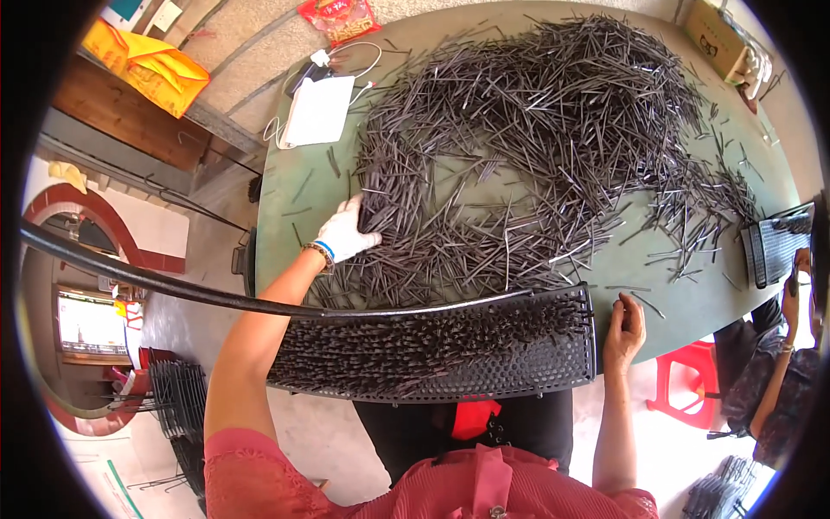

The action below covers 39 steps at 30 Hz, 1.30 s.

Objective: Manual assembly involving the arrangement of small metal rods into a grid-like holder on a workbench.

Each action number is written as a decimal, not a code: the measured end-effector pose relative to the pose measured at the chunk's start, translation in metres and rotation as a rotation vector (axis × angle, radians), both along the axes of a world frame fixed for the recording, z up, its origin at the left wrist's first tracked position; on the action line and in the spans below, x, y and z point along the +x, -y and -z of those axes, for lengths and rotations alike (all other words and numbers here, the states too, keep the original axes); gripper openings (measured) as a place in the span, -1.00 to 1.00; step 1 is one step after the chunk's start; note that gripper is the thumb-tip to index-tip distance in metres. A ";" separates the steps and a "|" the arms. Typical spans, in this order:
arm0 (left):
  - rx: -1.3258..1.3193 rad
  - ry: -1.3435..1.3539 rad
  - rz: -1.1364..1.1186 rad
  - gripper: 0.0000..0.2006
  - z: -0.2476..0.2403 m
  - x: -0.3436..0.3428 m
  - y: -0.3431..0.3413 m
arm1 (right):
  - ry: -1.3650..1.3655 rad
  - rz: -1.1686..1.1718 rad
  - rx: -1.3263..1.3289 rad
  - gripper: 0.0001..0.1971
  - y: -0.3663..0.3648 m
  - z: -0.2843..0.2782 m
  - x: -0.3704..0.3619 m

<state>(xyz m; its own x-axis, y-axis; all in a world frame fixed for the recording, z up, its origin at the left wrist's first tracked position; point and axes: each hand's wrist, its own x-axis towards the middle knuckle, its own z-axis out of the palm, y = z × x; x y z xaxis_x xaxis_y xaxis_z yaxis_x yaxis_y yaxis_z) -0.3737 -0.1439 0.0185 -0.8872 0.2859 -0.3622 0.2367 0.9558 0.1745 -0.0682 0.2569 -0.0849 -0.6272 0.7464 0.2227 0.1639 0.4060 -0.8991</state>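
My left hand (346, 235), in a pale glove with bracelets at the wrist, rests against the left side of a large pile of thin dark sticks (553, 112). Its thumb and fingers are apart around the pile's edge. Close to my body lies a long black perforated tray (510, 376) with dark sticks standing upright in many of its holes. Bare holes show along its lower right part. My bare right hand (626, 333) is by the table edge, just past the tray's right end. Its fingers are curled, and whatever they may hold is hidden.
A dark curved bar (173, 284) crosses from the left over my left forearm. White paper (320, 111) and cables lie on the green table (692, 290). Another perforated tray (768, 251) and a person (774, 381) are at the right, near a red stool (689, 385).
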 end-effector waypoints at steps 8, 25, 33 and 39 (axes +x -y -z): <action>-0.117 0.199 -0.107 0.20 -0.011 -0.030 -0.021 | 0.047 0.003 0.077 -0.88 0.003 -0.007 -0.001; -0.261 -0.007 -0.181 -0.13 0.009 -0.051 0.003 | 0.065 -0.010 0.105 -0.89 0.005 -0.012 -0.005; -0.443 -0.066 -0.028 0.15 0.021 -0.072 -0.020 | 0.069 -0.027 0.124 -0.89 0.008 -0.013 -0.003; -0.196 0.131 -0.098 -0.26 0.000 -0.082 -0.040 | 0.105 -0.005 0.105 -0.89 0.006 -0.014 -0.002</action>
